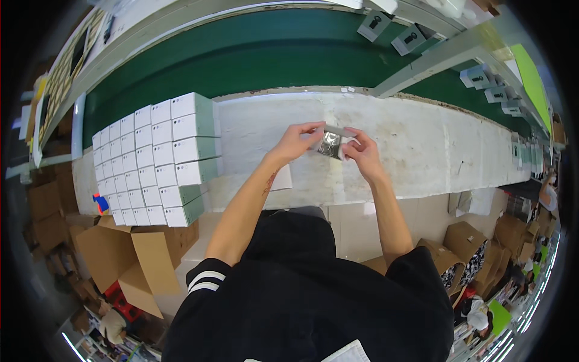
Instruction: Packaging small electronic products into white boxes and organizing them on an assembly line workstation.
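Note:
Over the white worktop (259, 123) I hold a small box (329, 145) with a dark, shiny front face and a pale grey upper edge. My left hand (300, 141) grips its left end, fingers closed along the top edge. My right hand (364, 154) pinches the right end, with thumb and fingers bent around the corner. Part of the box is hidden behind the fingers. A flat white piece (282, 178), perhaps paper or card, lies on the worktop beside my left forearm.
Stacked white and pale green boxes (181, 128) stand at the left. Behind the worktop runs a green conveyor belt (259, 54), carrying boxes (374, 25) at the far right. A metal post (416, 75) slants over it. An open cardboard carton (154, 259) sits below left.

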`<action>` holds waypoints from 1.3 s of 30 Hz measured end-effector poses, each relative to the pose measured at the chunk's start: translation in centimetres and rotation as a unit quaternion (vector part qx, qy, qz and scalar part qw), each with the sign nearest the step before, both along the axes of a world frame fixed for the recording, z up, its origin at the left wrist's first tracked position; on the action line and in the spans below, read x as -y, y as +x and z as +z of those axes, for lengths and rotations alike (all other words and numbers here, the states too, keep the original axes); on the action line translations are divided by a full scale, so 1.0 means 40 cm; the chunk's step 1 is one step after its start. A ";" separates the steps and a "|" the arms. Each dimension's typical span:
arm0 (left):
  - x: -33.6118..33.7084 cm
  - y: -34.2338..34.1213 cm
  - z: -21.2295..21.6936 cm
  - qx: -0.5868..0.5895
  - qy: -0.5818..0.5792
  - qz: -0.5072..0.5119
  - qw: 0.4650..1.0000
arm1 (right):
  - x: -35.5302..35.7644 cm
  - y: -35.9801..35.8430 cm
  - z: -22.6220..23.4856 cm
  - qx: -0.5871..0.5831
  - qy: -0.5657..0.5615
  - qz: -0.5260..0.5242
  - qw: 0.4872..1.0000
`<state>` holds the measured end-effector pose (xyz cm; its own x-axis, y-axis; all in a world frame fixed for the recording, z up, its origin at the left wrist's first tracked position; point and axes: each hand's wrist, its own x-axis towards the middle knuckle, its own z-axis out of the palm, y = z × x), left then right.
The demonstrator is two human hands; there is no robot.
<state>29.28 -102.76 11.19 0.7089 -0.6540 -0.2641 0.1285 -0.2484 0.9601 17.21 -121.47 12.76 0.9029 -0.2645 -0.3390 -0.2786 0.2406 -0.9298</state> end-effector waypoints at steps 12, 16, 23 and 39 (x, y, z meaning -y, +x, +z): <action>-0.013 0.017 0.016 0.336 -0.004 -0.199 0.921 | 0.026 -0.018 -0.027 0.210 -0.477 0.141 0.842; -0.027 -0.003 0.086 0.474 0.081 -0.296 0.825 | 0.000 -0.029 0.036 0.231 -0.518 0.161 0.807; -0.013 -0.015 0.036 0.562 0.103 -0.271 0.775 | -0.010 -0.025 0.008 0.210 -0.613 0.168 0.743; -0.007 -0.013 0.037 0.602 0.102 -0.280 0.741 | -0.002 -0.019 0.005 0.201 -0.564 0.210 0.773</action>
